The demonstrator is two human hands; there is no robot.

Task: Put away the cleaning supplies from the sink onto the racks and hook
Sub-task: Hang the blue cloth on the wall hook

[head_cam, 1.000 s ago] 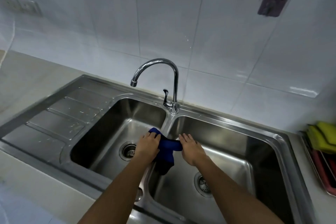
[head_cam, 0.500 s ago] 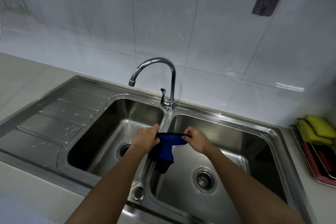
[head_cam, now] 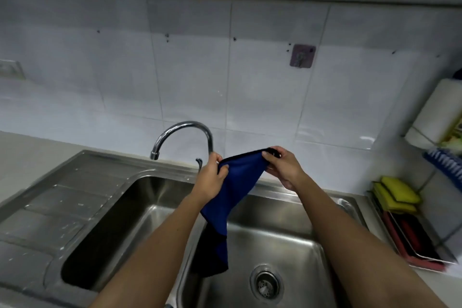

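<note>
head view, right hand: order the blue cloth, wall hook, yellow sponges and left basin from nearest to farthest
From the right hand:
1. blue cloth, pinched in its fingers
2. wall hook, above on the tiles
3. yellow sponges, in the rack to the right
4. left basin, far left

The hook and sponges are close.

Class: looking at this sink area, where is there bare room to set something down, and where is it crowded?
Free: the ribbed drainboard left of the left basin, and the counter behind it. The right basin floor is bare around its drain. Crowded: the rack at far right, holding yellow sponges.
</note>
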